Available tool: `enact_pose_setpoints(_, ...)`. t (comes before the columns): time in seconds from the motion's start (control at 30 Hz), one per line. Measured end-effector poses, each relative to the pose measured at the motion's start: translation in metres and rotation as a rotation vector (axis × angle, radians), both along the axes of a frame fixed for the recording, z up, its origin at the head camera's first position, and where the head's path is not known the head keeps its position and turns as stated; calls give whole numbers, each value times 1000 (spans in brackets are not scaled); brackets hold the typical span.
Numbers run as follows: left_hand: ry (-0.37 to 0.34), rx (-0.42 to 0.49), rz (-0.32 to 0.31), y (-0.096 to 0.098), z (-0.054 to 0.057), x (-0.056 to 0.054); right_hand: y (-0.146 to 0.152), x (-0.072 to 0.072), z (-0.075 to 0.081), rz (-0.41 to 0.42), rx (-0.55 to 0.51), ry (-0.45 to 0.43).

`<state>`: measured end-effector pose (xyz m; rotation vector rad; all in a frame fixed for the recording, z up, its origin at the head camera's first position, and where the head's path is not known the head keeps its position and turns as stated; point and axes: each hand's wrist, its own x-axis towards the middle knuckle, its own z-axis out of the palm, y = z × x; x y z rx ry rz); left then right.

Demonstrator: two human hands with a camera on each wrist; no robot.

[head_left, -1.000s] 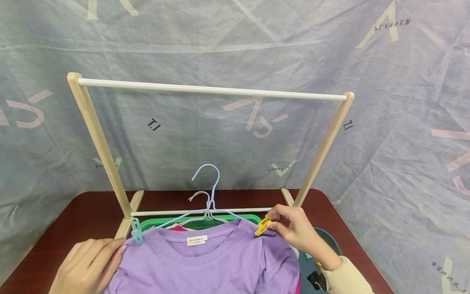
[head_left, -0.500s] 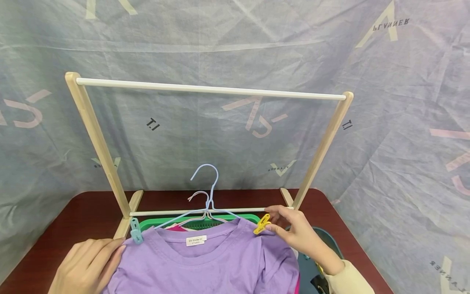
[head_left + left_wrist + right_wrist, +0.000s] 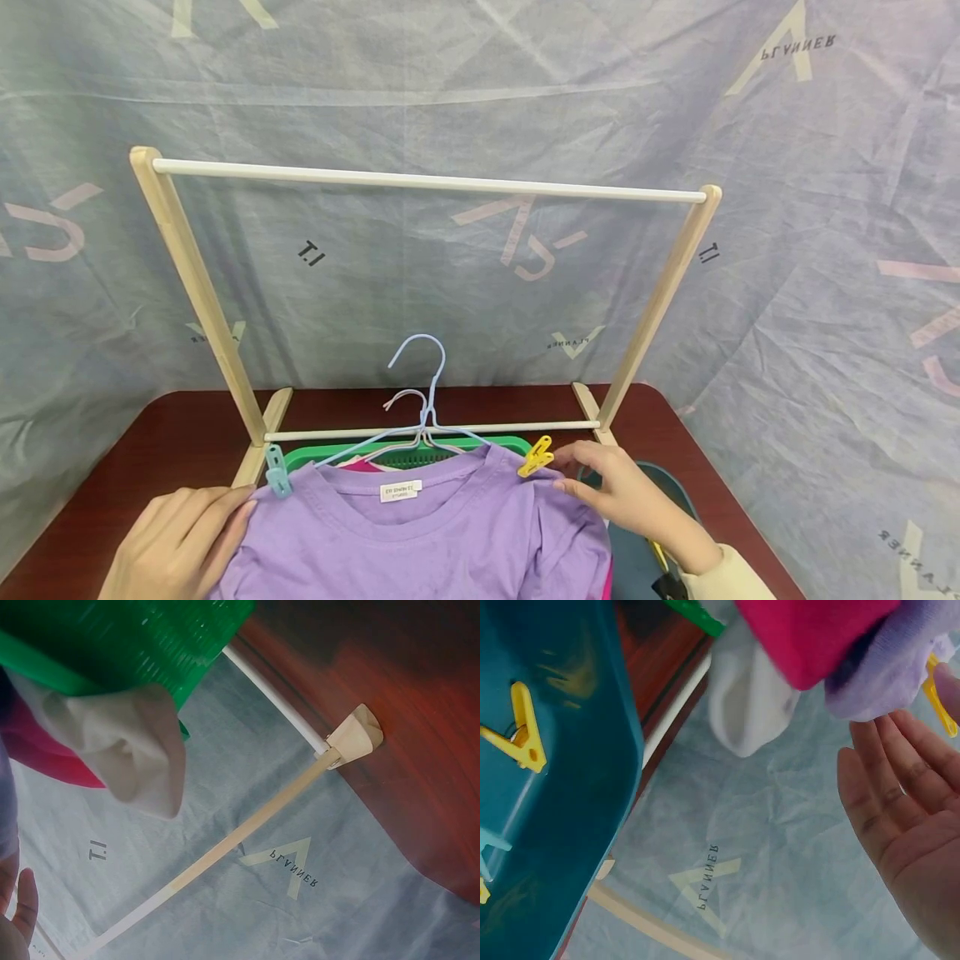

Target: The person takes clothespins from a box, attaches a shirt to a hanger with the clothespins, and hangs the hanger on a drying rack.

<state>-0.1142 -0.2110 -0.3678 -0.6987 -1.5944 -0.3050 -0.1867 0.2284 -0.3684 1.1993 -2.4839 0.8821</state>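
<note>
A purple T-shirt [image 3: 405, 554] is spread on a light-blue wire hanger [image 3: 441, 367], its neck label facing up. A teal clothespin [image 3: 277, 472] is clipped at its left shoulder and a yellow clothespin [image 3: 536, 457] at the right one. My left hand [image 3: 176, 537] pinches the left shoulder fabric between thumb and fingers; in the left wrist view only some of its fingers [image 3: 25, 904] show, at the edge. Beside the yellow clothespin, my right hand [image 3: 618, 490] has its fingers extended, fingertips at the shirt's right shoulder. The right wrist view shows its palm [image 3: 930, 847] holding nothing.
Behind the shirt stands a green basket [image 3: 315, 454] with pink and white clothes [image 3: 131, 742]. A wooden rack with a white bar [image 3: 427, 181] spans the dark red table [image 3: 675, 433]. At right sits a dark teal bin [image 3: 626, 750] containing yellow [image 3: 526, 731] and teal clothespins.
My right hand has let go of the yellow clothespin and drawn slightly to the right, leaving it clipped at the shoulder. The left hand keeps its grip on the shirt.
</note>
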Motion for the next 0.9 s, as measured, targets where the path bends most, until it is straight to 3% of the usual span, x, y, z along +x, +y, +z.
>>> enact_pose_setpoints(0.4, -47, -15, 19, -10, -13, -5, 3, 5, -7, 52, 10, 11)
enact_pose_setpoints(0.67, -140, -40, 29, -10, -11, -1, 2, 9, -12, 12, -79, 43)
enact_pose_setpoints(0.9, -216, -51, 9, -8, -4, -4, 3, 15, -4, -48, -175, 139)
